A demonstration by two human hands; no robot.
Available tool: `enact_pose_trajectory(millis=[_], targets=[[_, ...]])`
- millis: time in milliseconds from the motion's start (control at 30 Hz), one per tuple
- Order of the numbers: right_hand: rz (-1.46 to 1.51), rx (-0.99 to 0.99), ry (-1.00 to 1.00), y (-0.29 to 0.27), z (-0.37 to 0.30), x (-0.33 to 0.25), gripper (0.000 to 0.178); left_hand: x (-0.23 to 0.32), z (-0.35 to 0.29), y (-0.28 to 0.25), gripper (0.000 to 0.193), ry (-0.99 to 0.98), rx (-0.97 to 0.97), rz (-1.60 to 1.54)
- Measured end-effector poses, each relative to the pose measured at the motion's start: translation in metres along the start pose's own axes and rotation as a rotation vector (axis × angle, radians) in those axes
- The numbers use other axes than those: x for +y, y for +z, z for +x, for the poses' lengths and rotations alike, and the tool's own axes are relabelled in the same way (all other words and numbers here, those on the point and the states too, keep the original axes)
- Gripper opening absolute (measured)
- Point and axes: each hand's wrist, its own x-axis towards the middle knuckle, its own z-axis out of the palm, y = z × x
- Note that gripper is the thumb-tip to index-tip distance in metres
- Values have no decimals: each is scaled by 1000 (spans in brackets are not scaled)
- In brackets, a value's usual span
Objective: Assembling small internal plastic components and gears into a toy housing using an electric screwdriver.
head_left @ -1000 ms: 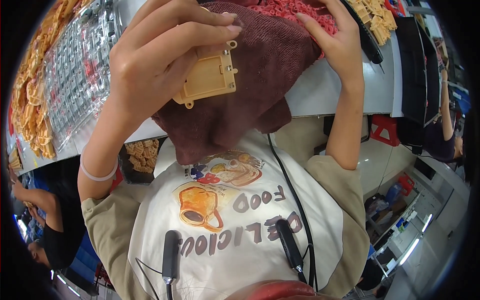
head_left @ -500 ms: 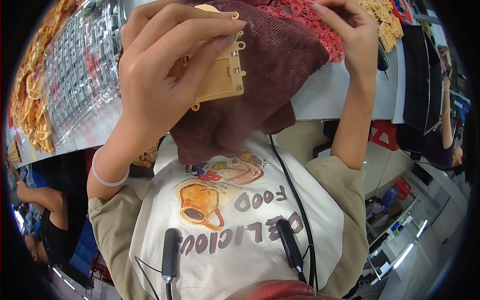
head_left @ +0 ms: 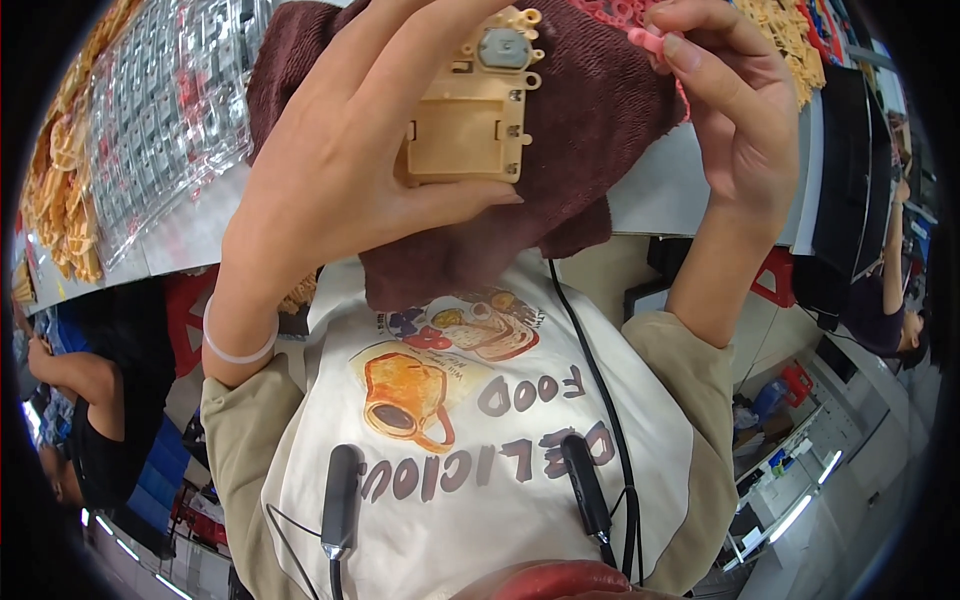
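Note:
My left hand [head_left: 330, 140] grips a cream plastic housing [head_left: 465, 140] by its edges, thumb along the near side and fingers over the far side. A grey block [head_left: 503, 48] sits in the housing's far part, and small metal contacts line its right edge. Beneath lies a dark maroon towel [head_left: 590, 130], draped over the table edge. To the right, my right hand [head_left: 735, 90] pinches a small pink plastic part [head_left: 648, 40] between thumb and forefinger. Behind it is a pile of similar pink parts [head_left: 612, 10], partly hidden by the hand.
At the left, a clear plastic tray [head_left: 165, 130] holds rows of grey parts, beside heaped cream pieces [head_left: 60, 190]. More cream pieces [head_left: 790, 50] lie at the far right, near a black bin [head_left: 845, 160]. Other people sit at both sides. A black cable [head_left: 590, 370] hangs down my front.
My right hand has come away from the pink pile with a pink part in its fingertips. The left hand has shifted its grip and moved the housing right, uncovering the grey block.

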Motion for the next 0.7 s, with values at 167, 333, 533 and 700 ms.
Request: enact_pose_trajectory(millis=[167, 333, 533, 700], targets=[[-969, 513, 390, 98, 40, -10, 29, -11, -3, 7, 45, 9, 39, -56], [-1233, 401, 438, 97, 38, -6, 41, -24, -17, 5, 49, 18, 86, -105], [-1073, 494, 516, 98, 33, 1, 24, -6, -6, 21, 54, 37, 146, -173], [-1179, 391, 472, 99, 32, 22, 12, -9, -11, 29, 58, 53, 200, -239]])
